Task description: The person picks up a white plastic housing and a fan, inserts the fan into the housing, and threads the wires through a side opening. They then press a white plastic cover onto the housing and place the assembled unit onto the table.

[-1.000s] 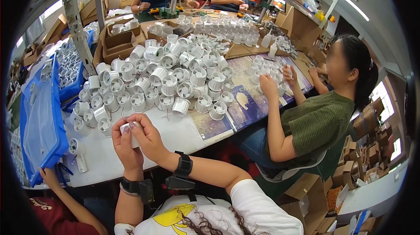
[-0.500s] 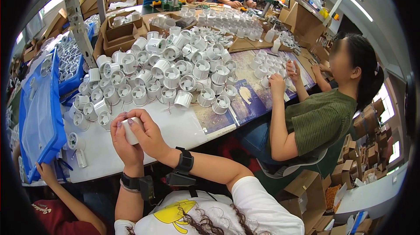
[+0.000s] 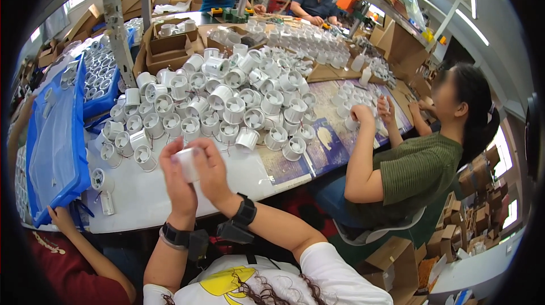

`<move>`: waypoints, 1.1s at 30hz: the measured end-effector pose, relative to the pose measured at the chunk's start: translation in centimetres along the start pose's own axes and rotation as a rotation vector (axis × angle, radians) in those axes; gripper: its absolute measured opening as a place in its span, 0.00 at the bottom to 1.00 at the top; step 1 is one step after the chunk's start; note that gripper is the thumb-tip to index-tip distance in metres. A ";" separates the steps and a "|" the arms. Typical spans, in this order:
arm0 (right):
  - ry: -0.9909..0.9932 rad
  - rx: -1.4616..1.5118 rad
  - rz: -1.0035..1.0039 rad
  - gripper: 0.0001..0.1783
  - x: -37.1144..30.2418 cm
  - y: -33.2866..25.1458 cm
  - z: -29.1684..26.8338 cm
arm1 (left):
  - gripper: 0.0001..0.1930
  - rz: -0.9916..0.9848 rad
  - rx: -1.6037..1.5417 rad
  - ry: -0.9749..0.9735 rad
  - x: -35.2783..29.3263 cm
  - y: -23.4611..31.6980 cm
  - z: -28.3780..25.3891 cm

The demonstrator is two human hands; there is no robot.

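Between my palms, above the near part of the white table, I hold a white plastic cup-shaped housing (image 3: 186, 166). My left hand (image 3: 178, 184) is wrapped round one side of it, slightly smeared by motion. My right hand (image 3: 213, 175) presses on the opposite side, its thumb near the top. My fingers hide much of the housing. Just beyond lies a big heap of white round fan housings (image 3: 234, 110), many with small blades inside and thin wires. A single housing (image 3: 102, 179) stands apart at the left, beside a small white rectangular part (image 3: 107, 203).
A blue crate (image 3: 57, 151) tilts at the left, held by another person's hand (image 3: 59, 218). A co-worker in a green striped shirt (image 3: 420, 174) sits to the right, handling small parts. Cardboard boxes (image 3: 170, 49) stand behind the heap, near a metal post (image 3: 116, 26).
My hands have shifted slightly right in the picture, still around the housing, and the fingers have loosened and straightened somewhat. The whole view has moved a little. The co-worker's hands have drawn closer together.
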State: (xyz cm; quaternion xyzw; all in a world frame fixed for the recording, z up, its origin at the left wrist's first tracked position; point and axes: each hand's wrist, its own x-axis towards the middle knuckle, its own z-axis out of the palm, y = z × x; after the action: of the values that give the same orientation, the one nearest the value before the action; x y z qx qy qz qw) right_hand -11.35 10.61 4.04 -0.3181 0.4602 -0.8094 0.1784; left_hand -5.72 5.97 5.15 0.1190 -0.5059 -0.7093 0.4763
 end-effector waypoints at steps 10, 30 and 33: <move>0.249 0.538 0.447 0.19 12.6 -1.1 -7.1 | 0.22 0.533 0.800 -0.656 0.5 4.1 2.1; 0.081 0.312 0.396 0.18 9.0 -3.9 -4.5 | 0.23 0.593 0.547 -0.432 1.0 4.0 0.4; -0.014 0.138 0.301 0.16 7.0 -4.9 -3.1 | 0.26 0.339 0.319 -0.179 2.1 3.4 0.4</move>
State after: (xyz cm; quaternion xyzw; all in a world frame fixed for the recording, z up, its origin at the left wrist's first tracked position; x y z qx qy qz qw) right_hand -18.56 10.97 9.54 -0.2380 0.4450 -0.8009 0.3222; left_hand -5.18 4.37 8.80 0.0428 -0.6644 -0.5382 0.5167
